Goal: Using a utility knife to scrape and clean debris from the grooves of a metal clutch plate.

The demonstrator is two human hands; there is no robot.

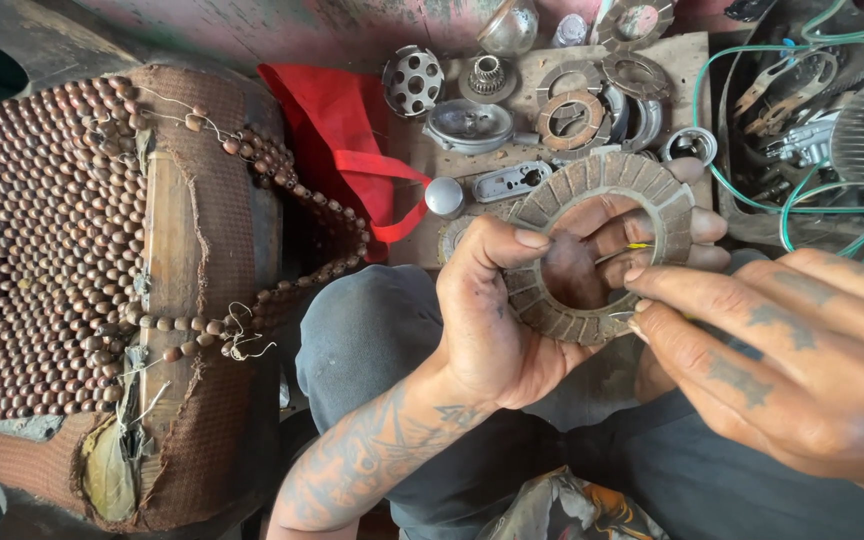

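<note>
While the left hand (512,320) is clamping the friction ring (602,245), the right hand (782,350) fingers are pinching, seemingly, a thin yellow sliver (640,245)

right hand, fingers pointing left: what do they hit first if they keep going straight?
Likely the friction ring itself: the right hand fingers already sit at its rim. Beyond that lies the left hand holding the ring, though depth is hard to judge.

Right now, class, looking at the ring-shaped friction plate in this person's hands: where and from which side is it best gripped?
Grip the friction plate by its flat band, pinching across it from the rim. The open centre lets fingers pass behind, as the left hand does from the lower left, thumb on the front face. The right hand touches the lower right edge.
</note>
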